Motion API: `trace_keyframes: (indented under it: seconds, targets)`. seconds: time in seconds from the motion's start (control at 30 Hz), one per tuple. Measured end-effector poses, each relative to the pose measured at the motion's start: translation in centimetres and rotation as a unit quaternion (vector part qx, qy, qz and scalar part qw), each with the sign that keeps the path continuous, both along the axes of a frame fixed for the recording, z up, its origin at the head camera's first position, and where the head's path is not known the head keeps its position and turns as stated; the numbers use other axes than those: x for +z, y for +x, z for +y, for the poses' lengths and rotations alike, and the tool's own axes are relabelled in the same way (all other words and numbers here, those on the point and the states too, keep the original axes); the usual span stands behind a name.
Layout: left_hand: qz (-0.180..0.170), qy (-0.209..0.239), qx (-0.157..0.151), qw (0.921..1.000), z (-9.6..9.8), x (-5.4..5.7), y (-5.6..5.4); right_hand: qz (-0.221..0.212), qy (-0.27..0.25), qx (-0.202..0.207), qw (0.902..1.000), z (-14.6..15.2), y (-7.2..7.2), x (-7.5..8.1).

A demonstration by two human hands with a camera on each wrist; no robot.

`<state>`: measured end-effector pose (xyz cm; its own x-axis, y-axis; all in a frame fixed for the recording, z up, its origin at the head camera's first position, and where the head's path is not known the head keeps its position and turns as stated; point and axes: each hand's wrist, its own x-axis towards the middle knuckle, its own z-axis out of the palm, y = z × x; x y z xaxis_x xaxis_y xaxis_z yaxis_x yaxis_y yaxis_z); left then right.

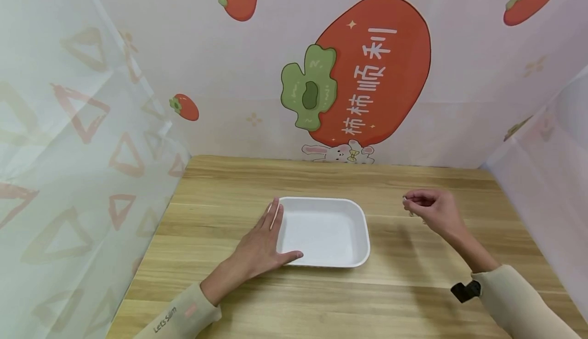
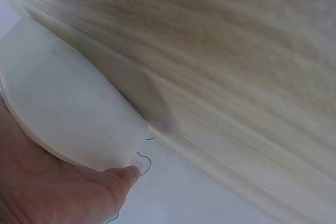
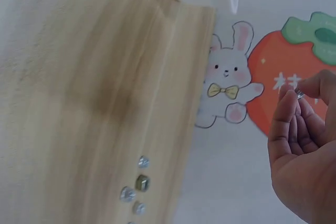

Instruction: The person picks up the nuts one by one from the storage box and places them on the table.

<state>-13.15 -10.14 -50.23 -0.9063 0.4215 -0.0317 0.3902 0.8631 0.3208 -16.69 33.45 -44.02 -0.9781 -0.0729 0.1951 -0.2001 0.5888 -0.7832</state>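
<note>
A white rectangular tray [image 1: 321, 232] sits on the wooden table, with nothing inside it. My left hand [image 1: 259, 247] rests on its left end, fingers straight along the rim and thumb stretched over the near edge. To the right of the tray, my right hand [image 1: 434, 211] is raised over the table. Between thumb and index finger it pinches a small shiny metal piece [image 3: 298, 93], largely covered by the fingertips, so I cannot tell its exact kind. Below that hand, several small metal pieces like nuts [image 3: 127, 193] lie on the table, mostly hidden in the head view.
The wooden table [image 1: 220, 180] ends at a back wall sheet [image 1: 229, 73] printed with persimmons and a rabbit. Patterned sheets [image 1: 92, 124] hang at the left and right sides. A black strap piece [image 1: 466, 291] sticks out at the right sleeve cuff.
</note>
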Motion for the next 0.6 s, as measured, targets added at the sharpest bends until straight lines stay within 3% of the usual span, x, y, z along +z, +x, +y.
trace_keyframes:
  seconds: [0.37, 0.6]
  targets:
    - [-0.004, 0.001, 0.0, 1.0, 0.0, 0.1, 0.1, -0.065, -0.101, -0.011, 0.9927, 2.6, 0.4, -1.9]
    - [0.003, 0.002, -0.002, 1.0, 0.0, 0.1, 0.1, -0.071, -0.091, -0.029, 0.9928, 4.0, 0.8, -2.8]
